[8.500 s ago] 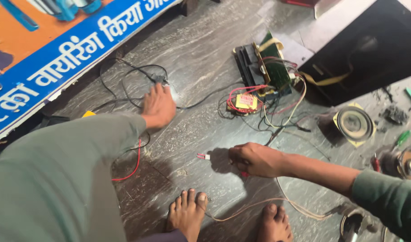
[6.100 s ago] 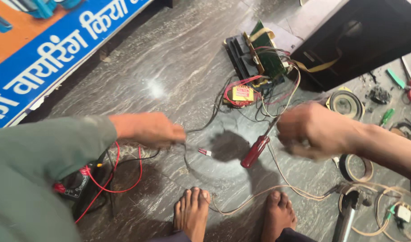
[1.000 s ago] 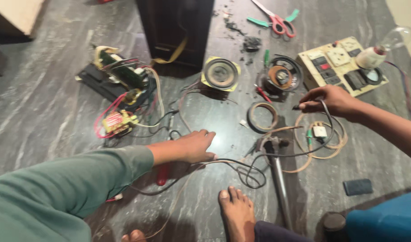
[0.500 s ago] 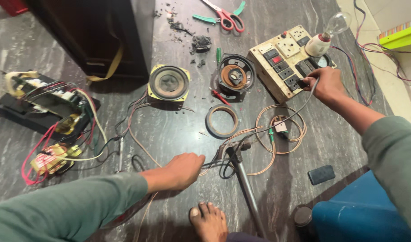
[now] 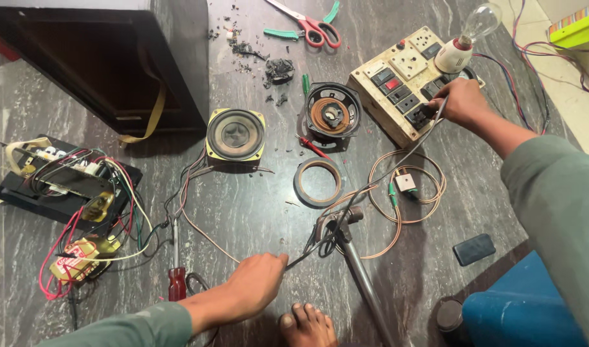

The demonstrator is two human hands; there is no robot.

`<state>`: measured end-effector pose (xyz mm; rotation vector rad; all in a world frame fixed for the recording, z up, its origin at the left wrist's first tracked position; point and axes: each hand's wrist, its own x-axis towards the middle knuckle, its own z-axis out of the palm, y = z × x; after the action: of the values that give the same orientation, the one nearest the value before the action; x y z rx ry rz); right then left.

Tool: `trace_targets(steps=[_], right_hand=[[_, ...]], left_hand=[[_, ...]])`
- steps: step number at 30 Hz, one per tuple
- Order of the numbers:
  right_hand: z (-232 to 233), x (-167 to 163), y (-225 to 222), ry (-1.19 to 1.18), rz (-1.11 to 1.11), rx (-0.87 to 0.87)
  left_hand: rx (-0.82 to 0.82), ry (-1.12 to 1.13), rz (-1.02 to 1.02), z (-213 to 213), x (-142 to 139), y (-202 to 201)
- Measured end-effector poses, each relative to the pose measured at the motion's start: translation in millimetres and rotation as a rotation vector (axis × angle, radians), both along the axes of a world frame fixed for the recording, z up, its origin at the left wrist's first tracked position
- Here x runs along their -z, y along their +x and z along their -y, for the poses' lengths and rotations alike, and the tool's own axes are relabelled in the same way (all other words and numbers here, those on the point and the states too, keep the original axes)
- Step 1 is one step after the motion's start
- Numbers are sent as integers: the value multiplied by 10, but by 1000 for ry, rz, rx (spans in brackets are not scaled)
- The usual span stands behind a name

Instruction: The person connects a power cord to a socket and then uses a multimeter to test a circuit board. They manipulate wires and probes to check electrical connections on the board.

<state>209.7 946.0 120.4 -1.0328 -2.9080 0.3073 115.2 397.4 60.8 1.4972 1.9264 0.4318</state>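
My left hand [image 5: 254,286] rests low on the dark floor and pinches a thin dark cable [image 5: 365,191]. The cable runs up and right to my right hand [image 5: 460,101], which holds its far end against the sockets of a cream switchboard [image 5: 403,77]. A clear bulb [image 5: 474,29] stands on that board. Between my hands lie a coil of copper-coloured wire [image 5: 407,200] and a metal soldering-iron stand [image 5: 338,225]. A red-handled screwdriver [image 5: 176,273] lies just left of my left hand.
A square speaker [image 5: 235,133], a bare speaker frame [image 5: 333,110] and a ring [image 5: 318,182] lie mid-floor. A dark cabinet [image 5: 101,64] stands top left, a wired circuit assembly [image 5: 69,193] at left. Scissors [image 5: 310,27] lie at top. A blue container [image 5: 519,308] and my foot [image 5: 307,326] are below.
My view has swung right, away from the blue banner to the switchboard. My right hand let go of the screwdriver and reached up to the board's sockets; my left hand stays on the cable.
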Motion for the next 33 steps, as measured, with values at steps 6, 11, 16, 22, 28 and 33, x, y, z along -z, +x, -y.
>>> trace_targets(steps=[6,11,16,22,28,33], right_hand=[[-94,-29,-115,26,51,-45],[-51,48,-314,145,99,-60],[-76,-48,-271,133,91,-75],[-43,51,-114,37,-2,-145],[-148,103,-43,19,-9,-2],[-171,47,26,-96,-52,-36]], left_hand=[[-35,-24,22,-63,-134,-46],[-42,-67,46,-141,-176,-10],[-96,-32,45,-69,-111,26],[-167,-108,74,40,7,47],[-186,-11,67,-43,-29,73],[-207,-47,49,-116,-43,103]])
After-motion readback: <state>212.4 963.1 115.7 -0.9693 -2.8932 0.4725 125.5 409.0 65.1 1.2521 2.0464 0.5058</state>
